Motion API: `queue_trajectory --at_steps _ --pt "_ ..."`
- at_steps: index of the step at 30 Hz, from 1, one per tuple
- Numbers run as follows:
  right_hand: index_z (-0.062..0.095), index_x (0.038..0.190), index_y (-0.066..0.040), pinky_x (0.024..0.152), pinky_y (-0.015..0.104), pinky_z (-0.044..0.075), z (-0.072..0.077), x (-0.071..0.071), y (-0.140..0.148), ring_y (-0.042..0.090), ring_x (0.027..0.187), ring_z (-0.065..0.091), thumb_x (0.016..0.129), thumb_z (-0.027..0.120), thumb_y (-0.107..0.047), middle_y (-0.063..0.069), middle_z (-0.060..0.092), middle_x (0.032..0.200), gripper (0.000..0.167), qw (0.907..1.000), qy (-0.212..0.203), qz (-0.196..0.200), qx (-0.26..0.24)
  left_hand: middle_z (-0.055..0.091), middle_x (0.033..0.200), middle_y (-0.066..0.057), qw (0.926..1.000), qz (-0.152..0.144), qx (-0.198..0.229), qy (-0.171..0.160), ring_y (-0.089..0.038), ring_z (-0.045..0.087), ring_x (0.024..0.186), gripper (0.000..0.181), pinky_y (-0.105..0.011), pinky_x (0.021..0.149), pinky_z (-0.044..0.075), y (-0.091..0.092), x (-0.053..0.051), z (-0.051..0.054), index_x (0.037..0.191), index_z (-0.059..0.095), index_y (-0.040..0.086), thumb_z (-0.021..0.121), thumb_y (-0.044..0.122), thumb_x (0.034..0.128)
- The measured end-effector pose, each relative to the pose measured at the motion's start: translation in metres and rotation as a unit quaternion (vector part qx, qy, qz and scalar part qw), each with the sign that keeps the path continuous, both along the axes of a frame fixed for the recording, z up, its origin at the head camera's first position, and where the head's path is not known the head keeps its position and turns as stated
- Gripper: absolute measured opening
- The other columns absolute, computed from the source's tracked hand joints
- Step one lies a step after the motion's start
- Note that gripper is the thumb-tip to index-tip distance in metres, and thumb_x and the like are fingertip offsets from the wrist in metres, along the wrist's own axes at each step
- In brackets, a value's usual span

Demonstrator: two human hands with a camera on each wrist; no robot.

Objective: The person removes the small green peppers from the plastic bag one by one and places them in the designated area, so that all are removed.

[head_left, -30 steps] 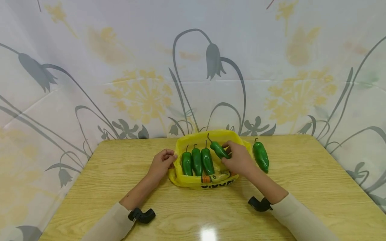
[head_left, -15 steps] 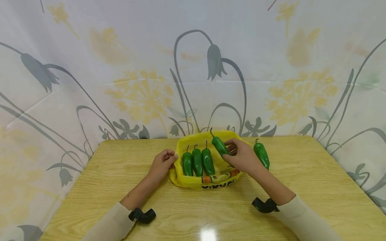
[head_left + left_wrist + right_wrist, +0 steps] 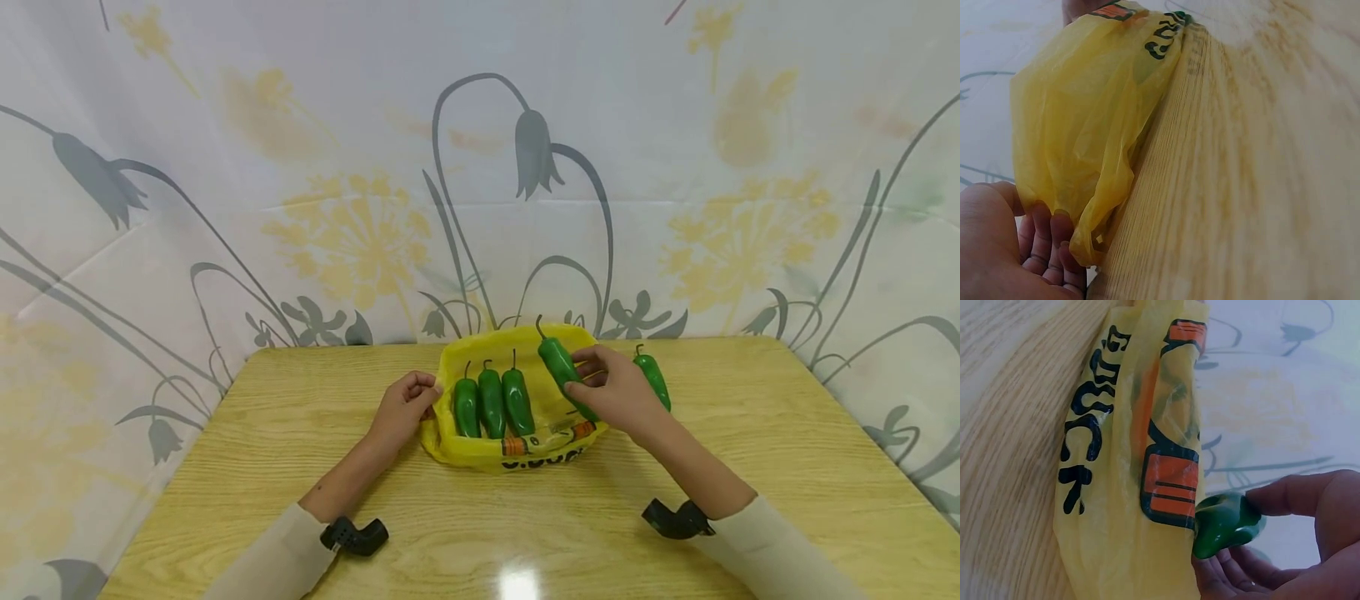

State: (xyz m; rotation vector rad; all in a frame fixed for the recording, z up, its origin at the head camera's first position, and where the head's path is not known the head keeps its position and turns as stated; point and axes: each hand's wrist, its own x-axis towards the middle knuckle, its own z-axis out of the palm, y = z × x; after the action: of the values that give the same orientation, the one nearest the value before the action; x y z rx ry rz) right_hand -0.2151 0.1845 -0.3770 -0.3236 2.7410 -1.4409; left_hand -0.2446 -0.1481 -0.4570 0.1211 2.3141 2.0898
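Note:
An open yellow plastic bag (image 3: 468,454) with black lettering stands on the table. Inside it several green peppers lie side by side, the middle one (image 3: 491,404) among them. At its left side my left hand (image 3: 397,412) pinches the bag's edge; the left wrist view shows thumb and fingers on the yellow film (image 3: 1072,125). Between thumb and fingers my right hand (image 3: 622,396) holds another green pepper (image 3: 561,367), tilted with its stem up, over the right part of the bag. Only this pepper's lower end (image 3: 1225,525) shows in the right wrist view.
One more green pepper (image 3: 652,379) lies on the wooden table (image 3: 480,525) right of the bag, partly hidden by my right hand. Behind the table's far edge hangs a flower-patterned cloth (image 3: 360,167).
My right hand has moved right with the green pepper and raised it slightly in the bag's opening. The left hand keeps its place on the bag's edge.

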Motion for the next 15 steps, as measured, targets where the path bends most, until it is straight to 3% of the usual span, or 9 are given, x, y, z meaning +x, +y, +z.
queue_trajectory --at_steps 15 --pt "0.053 0.147 -0.002 0.089 0.045 0.058 -0.003 0.008 0.022 0.033 0.113 0.066 0.102 0.071 -0.019 0.021 0.063 0.131 0.052 0.9994 -0.012 -0.027 -0.016 0.062 0.082 0.001 1.0 -0.002 0.003 -0.002 -0.018 0.056 0.075 0.015 -0.025 0.071 0.05 0.0 0.0 0.001 0.114 0.063 -0.003 0.065 0.009 0.1048"
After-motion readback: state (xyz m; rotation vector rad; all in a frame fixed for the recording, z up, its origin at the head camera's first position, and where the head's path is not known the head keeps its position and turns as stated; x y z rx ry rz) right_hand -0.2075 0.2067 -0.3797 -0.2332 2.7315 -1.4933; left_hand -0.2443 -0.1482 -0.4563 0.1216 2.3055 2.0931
